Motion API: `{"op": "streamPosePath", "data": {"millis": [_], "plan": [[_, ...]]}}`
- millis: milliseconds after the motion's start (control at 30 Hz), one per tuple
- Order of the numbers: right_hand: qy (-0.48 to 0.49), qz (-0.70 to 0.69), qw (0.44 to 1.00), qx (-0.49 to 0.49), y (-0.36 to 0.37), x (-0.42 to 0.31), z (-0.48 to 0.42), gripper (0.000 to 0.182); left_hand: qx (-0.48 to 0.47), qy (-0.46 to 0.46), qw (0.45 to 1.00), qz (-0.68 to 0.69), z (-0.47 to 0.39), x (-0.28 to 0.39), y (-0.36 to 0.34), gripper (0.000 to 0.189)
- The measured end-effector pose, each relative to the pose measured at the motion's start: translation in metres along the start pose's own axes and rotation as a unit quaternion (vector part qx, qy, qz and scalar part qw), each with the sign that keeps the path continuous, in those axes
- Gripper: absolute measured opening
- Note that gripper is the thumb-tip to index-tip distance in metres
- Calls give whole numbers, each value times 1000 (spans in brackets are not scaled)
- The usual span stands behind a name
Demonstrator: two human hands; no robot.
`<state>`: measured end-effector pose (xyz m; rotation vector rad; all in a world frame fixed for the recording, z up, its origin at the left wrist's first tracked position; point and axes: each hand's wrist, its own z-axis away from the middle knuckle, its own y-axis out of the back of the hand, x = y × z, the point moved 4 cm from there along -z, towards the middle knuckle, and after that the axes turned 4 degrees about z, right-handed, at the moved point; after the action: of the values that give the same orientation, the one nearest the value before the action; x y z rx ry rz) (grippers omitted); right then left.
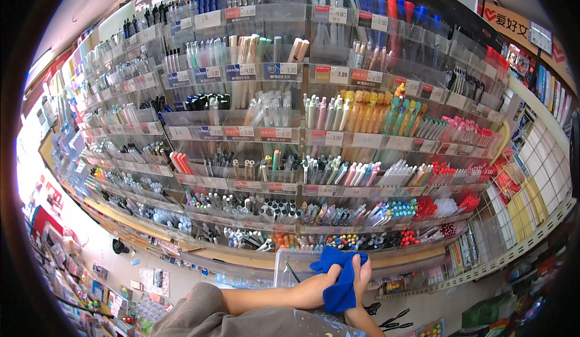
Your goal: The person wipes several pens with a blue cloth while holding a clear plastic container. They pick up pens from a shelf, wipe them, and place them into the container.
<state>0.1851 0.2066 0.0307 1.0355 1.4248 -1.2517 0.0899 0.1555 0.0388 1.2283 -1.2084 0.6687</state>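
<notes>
Both of my hands are together at the lower middle, gripping a blue cloth. My left hand comes across from the left with its thumb on the fabric. On the other side my right hand has its fingers up along the cloth's right edge. Part of the cloth hangs down between the wrists, and another part bunches up past the fingers. Just left of it is a clear plastic box, partly behind my left forearm. A dark thin stick, perhaps a pen, leans in or on this box.
A tall clear acrylic pen rack with several tiers of pens and price labels fills the view ahead. Its wooden ledge runs just beyond my hands. A white wire grid stands at right. Boxes and stationery lie on the floor at lower left.
</notes>
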Motion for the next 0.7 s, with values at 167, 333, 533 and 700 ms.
{"op": "streamPosePath", "data": {"millis": [167, 333, 533, 700], "plan": [[-30, -54, 998, 2, 13, 17, 0, 35, 2, -19, 983, 182, -5, -10, 1, 14], [-3, -3, 1000, 17, 19, 16, 5, 36, -135, 191, 841, 487, 9, -7, 5, 17], [3, -31, 999, 20, 3, -28, 17, 35, -236, 188, 660, 688, 16, -10, -1, 22], [-55, -25, 995, 81, 0, -33, 19, 34, -243, 172, 639, 709, 15, -4, -4, 25]]}}
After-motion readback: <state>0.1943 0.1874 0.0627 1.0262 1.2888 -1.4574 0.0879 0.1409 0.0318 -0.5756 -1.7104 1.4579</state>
